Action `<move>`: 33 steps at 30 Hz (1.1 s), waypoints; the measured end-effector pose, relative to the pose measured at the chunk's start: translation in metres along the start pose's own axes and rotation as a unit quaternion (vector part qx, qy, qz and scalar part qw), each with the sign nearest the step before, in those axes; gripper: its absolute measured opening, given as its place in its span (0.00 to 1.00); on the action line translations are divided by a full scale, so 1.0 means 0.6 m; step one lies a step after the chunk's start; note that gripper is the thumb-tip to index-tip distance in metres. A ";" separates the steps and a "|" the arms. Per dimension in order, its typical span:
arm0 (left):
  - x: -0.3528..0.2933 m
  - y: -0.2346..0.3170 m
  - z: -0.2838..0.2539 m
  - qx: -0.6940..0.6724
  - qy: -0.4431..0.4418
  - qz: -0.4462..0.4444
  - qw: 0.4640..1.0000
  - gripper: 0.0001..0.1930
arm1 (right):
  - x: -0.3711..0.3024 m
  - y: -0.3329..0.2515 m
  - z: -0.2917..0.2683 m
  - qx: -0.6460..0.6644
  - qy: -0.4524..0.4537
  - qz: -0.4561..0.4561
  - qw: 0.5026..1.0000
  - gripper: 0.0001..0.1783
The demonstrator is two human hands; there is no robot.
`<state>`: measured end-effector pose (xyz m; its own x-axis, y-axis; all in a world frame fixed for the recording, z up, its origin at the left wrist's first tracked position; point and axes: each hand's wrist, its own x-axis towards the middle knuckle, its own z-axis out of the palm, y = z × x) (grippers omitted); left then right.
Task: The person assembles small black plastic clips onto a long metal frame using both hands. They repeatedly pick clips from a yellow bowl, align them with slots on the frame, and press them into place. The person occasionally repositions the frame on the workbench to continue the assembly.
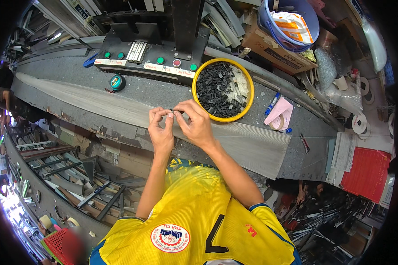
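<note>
My left hand (161, 131) and my right hand (195, 125) meet over the bench, fingertips almost touching. Both are closed in a pinch around a small dark piece (171, 110), mostly covered by the fingers; its exact kind cannot be made out. Under my hands a long strip of grey pleated mesh (252, 148) lies along the bench. Just beyond my right hand stands a round tub with a yellow rim (251, 93), holding many small black plastic parts (212, 86) and a heap of whitish pieces (238, 88).
Behind the mesh is a black machine with green and red buttons (160, 60). A tape measure (117, 82) lies left of it. Right of the tub are a blue marker (273, 104), pink paper (282, 110) and pliers (304, 143). A blue bucket (311, 33) stands at the back right.
</note>
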<state>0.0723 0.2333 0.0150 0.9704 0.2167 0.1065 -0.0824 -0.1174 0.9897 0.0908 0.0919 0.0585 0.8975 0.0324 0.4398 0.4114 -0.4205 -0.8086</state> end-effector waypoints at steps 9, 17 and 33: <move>0.019 0.022 -0.024 0.036 -0.075 0.040 0.996 0.04 | 0.013 0.004 -0.029 -0.012 -0.070 -0.044 0.997 0.08; 0.028 0.037 -0.038 0.080 -0.098 0.063 0.990 0.05 | 0.015 0.011 -0.018 -0.099 0.007 -0.066 0.993 0.09; 0.165 -0.064 -0.133 0.229 0.010 0.077 0.970 0.13 | -0.087 0.029 -0.041 -0.256 -0.276 0.087 0.922 0.17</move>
<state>0.1532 0.3366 -0.0050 0.9496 0.1818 0.2555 -0.1112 -0.5666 0.8165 0.0475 0.0602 0.0313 0.9451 0.3215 -0.0584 0.2521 -0.8312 -0.4955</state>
